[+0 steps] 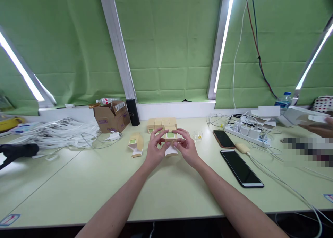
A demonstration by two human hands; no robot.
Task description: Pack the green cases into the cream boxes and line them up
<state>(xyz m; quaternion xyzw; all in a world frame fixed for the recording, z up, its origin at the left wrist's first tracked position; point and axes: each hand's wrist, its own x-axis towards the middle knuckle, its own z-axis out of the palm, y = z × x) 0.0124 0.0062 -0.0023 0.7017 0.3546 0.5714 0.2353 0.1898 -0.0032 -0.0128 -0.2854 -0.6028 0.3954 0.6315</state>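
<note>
A small tan box (170,135) with a green label and a white flap hanging open at its near side is between my hands. My left hand (156,148) grips its left side, and my right hand (187,148) grips its right side, thumbs at the front. Just behind, several closed tan boxes (161,121) stand in a group, partly hidden by my fingers. To the left, another tan box (136,142) lies with its near end open. A small clear plastic piece (198,135) with something yellow lies right of my right hand. The box's inside is hidden.
Two phones (241,168) (223,139) and a power strip (247,134) with cables lie right. A cardboard box (111,116), a black cylinder (132,112) and white strips (65,134) are left. Another person's hand (318,129) shows at the far right.
</note>
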